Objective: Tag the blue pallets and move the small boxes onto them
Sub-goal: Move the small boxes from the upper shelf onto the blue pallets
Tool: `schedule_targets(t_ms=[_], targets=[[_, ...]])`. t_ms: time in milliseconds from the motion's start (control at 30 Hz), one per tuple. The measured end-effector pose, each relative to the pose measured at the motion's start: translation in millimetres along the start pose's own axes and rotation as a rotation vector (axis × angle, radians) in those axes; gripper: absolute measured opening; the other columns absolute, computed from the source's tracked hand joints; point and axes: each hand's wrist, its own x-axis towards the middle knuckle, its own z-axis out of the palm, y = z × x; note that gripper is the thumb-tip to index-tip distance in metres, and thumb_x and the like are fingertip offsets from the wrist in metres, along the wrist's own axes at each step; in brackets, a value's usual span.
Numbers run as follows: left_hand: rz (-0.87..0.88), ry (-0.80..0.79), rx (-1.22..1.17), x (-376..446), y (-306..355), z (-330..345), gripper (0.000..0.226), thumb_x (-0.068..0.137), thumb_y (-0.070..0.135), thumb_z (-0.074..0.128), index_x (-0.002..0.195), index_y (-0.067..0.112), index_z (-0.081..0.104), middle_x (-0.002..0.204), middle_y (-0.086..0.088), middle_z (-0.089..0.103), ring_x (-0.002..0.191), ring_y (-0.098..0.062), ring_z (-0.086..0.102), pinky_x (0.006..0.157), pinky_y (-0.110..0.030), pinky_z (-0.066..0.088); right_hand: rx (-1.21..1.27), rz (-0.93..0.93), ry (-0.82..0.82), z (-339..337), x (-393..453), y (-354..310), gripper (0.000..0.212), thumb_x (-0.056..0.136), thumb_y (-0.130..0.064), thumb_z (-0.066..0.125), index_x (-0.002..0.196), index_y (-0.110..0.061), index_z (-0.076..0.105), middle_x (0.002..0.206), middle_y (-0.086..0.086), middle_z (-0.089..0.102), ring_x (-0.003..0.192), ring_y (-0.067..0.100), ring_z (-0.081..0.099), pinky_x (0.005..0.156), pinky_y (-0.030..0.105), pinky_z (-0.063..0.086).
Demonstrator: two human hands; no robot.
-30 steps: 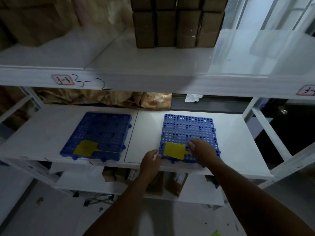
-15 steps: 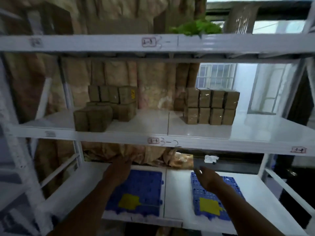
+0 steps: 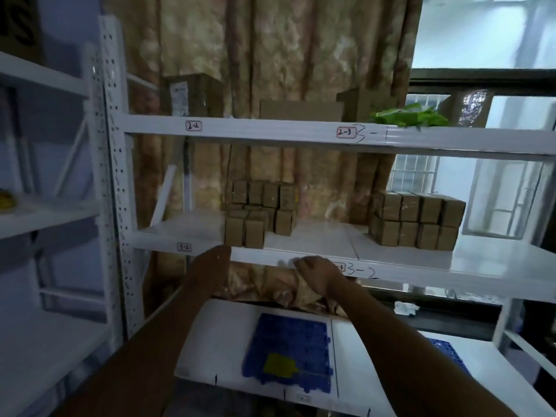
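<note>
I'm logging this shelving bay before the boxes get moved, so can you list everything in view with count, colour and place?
left stack of small boxes: count unclear, brown, middle shelf, left of centre
right stack of small boxes: two layers, brown, middle shelf, right
left blue pallet: one, blue, lower shelf, centre
yellow tag: one, yellow, on the left blue pallet's near part
right blue pallet: one, blue, lower shelf, mostly hidden by the right arm
large cartons: several, brown, top shelf
green item: one, green, top shelf, right
shelf labels: several, white with red border, on shelf edges
shelving rack: white, fills the view
left hand: at the middle shelf's front edge
right hand: at the same edge, grip unclear
</note>
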Motion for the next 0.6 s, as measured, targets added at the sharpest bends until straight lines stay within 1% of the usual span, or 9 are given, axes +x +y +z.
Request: schedule_targets(t_ms=[67,133,167,233,300,367,433,533,600], targets=[[0.023,0.085,0.013,4.8,0.3,-11.2,0.043,0.098,0.026,0.055,0.135,0.004,0.057,0.128,-0.025,0.063,0.116,-0.044,0.062,0.098,-0.055,0.051,0.032,-0.029,0.043,2.1,11.9,-24.2,0.058,0.108,-0.049,0.032,0.128,-0.008,0.069,0.136,0.019,0.065,0.122,0.035,0.061,0.100,0.036,0.045],[-0.049,0.016,-0.093,24.4,-7.3,-19.9,0.048,0.094,0.000,0.060,0.139,-0.010,0.048,0.134,-0.034,0.056,0.122,-0.050,0.057,0.104,-0.058,0.042,0.100,-0.010,0.082,5.0,29.0,-41.8,0.058,0.108,-0.048,0.033,0.129,-0.007,0.068,0.135,0.020,0.065,0.122,0.036,0.060,0.098,0.035,0.045],[-0.079,0.013,-0.165,34.9,-11.8,-23.1,0.048,0.094,-0.002,0.059,0.140,-0.011,0.046,0.137,-0.034,0.053,0.125,-0.049,0.054,0.107,-0.057,0.039,0.137,0.004,0.098,7.1,38.1,-48.0,0.058,0.108,-0.049,0.033,0.130,-0.007,0.067,0.136,0.019,0.065,0.122,0.036,0.061,0.098,0.035,0.045],[-0.078,0.102,-0.212,44.5,-10.8,-19.0,0.047,0.101,0.019,0.052,0.144,0.000,0.048,0.143,-0.022,0.053,0.131,-0.039,0.052,0.105,-0.045,0.041,0.192,0.026,0.118,12.1,57.7,-56.3,0.058,0.108,-0.049,0.033,0.133,-0.008,0.065,0.137,0.019,0.064,0.123,0.036,0.060,0.097,0.035,0.045],[-0.099,0.150,-0.213,58.5,-4.5,-18.7,0.050,0.099,0.043,0.045,0.139,0.016,0.056,0.140,-0.007,0.058,0.129,-0.028,0.055,0.097,-0.033,0.045,0.256,0.047,0.139,16.9,80.5,-61.1,0.058,0.107,-0.049,0.033,0.132,-0.007,0.064,0.138,0.020,0.063,0.123,0.037,0.060,0.094,0.034,0.044],[-0.082,0.117,-0.218,78.7,1.7,-14.8,0.048,0.100,0.046,0.042,0.137,0.019,0.058,0.140,-0.005,0.059,0.129,-0.025,0.055,0.100,-0.031,0.044,0.339,0.079,0.156,21.5,105.1,-65.5,0.059,0.106,-0.052,0.033,0.130,-0.008,0.065,0.138,0.020,0.063,0.123,0.038,0.059,0.091,0.034,0.042],[-0.047,0.077,-0.122,98.5,7.2,-8.7,0.045,0.105,0.042,0.037,0.135,0.017,0.059,0.143,-0.009,0.056,0.126,-0.025,0.054,0.102,-0.029,0.038,0.452,0.114,0.168,26.9,129.2,-70.3,0.062,0.104,-0.057,0.035,0.135,-0.011,0.062,0.141,0.018,0.061,0.125,0.039,0.058,0.097,0.037,0.043],[-0.089,0.041,-0.162,128.8,16.5,7.2,0.053,0.099,0.061,0.034,0.111,0.022,0.068,0.129,-0.009,0.064,0.101,-0.020,0.058,0.095,-0.030,0.039,0.647,0.166,0.162,41.4,163.1,-74.4,0.069,0.100,-0.062,0.041,0.141,-0.010,0.058,0.142,0.016,0.061,0.125,0.038,0.059,0.109,0.046,0.047],[-0.111,-0.011,-0.229,141.1,15.6,23.8,0.064,0.096,0.067,0.033,0.125,0.020,0.066,0.134,-0.009,0.062,0.107,-0.022,0.059,0.098,-0.034,0.042,0.691,0.217,0.144,56.5,177.4,-73.9,0.076,0.098,-0.069,0.037,0.143,-0.011,0.057,0.143,0.015,0.061,0.126,0.038,0.059,0.110,0.049,0.047]])
